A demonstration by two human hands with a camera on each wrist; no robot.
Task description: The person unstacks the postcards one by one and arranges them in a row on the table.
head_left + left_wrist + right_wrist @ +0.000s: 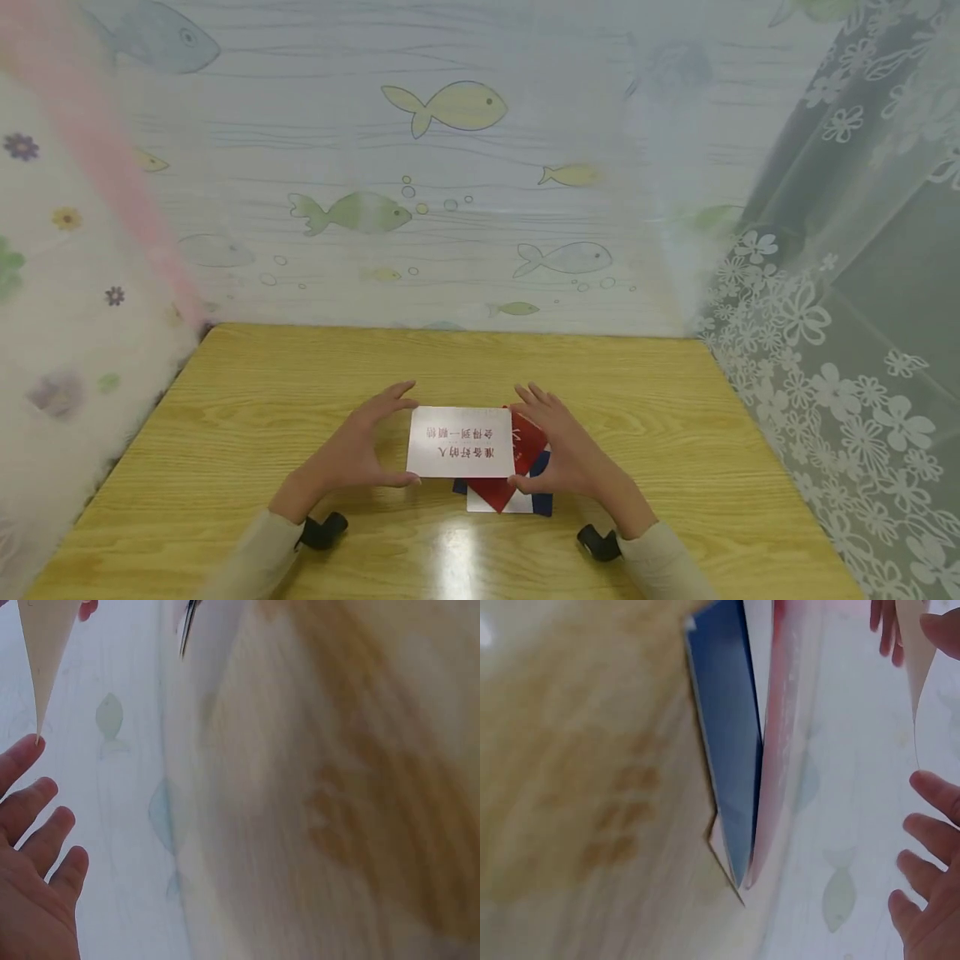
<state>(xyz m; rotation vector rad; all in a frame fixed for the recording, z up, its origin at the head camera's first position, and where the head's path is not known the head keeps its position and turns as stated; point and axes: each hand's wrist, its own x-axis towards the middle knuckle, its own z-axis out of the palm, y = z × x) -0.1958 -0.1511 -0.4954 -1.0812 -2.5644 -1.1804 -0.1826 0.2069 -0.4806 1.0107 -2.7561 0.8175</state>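
A white card [461, 442] with red printed characters is held just above a wooden table [675, 433], between both hands. My left hand [405, 435] spans its left edge, thumb at the near corner and fingers at the far corner. In the left wrist view the fingers [37, 817] are nearly straight, and the index tip touches the card's [45, 645] corner. My right hand [517, 435] spans the right edge the same way, and its thumb [941, 630] presses the card [909, 660]. Underneath lie a red card [527, 446], a blue card [727, 750] and another white card [486, 500].
A fish-patterned curtain [450, 208] hangs behind the table. A lace flower curtain [825, 375] closes the right side and a flowered one [67, 333] the left. Black wrist mounts [322, 529] sit near the table's front edge.
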